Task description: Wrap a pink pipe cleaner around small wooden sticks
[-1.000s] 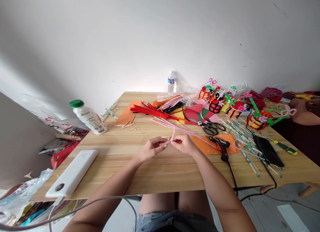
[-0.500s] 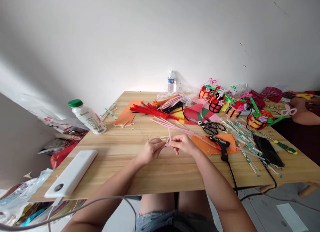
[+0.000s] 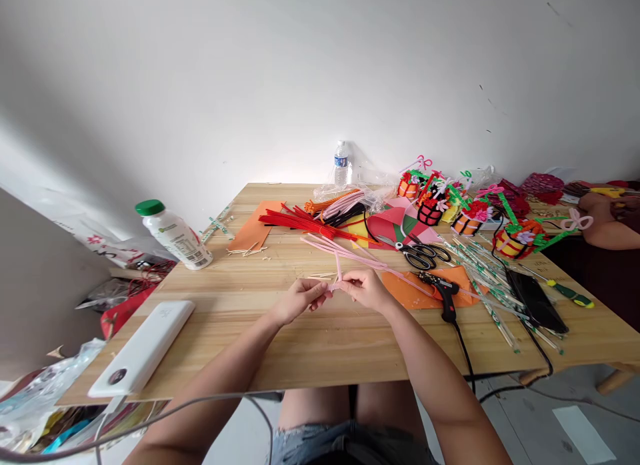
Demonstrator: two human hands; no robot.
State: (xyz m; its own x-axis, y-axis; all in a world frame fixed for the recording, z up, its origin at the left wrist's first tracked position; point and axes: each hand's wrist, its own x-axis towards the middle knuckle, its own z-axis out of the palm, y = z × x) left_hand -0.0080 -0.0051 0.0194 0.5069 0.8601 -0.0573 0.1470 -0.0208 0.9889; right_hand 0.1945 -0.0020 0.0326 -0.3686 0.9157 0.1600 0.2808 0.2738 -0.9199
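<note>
Between both hands is a pale pink pipe cleaner (image 3: pixel 339 268), bent, with one end standing up. My left hand (image 3: pixel 301 299) pinches its left part between thumb and fingers. On the other side my right hand (image 3: pixel 367 288) grips it close to the upright end. Fingers cover some of the twisted section. Just beyond the hands lie several loose pink pipe cleaners (image 3: pixel 345 251) and a few short wooden sticks (image 3: pixel 320 275). A bundle of red pipe cleaners (image 3: pixel 300 223) rests farther back.
To the right are scissors (image 3: pixel 423 255), a glue gun (image 3: pixel 444 293) on orange paper, wrapped sticks (image 3: pixel 493 288), a phone (image 3: pixel 537 303) and a screwdriver (image 3: pixel 570 293). Small flower baskets (image 3: pixel 467 221) stand behind. A white bottle (image 3: pixel 177 237) and power bank (image 3: pixel 145 348) are left. Another person's arm (image 3: pixel 607 225) shows far right.
My left hand has shifted slightly left and its thumb now lies along the top, showing more of the pink pipe cleaner between the hands. My right hand has barely moved.
</note>
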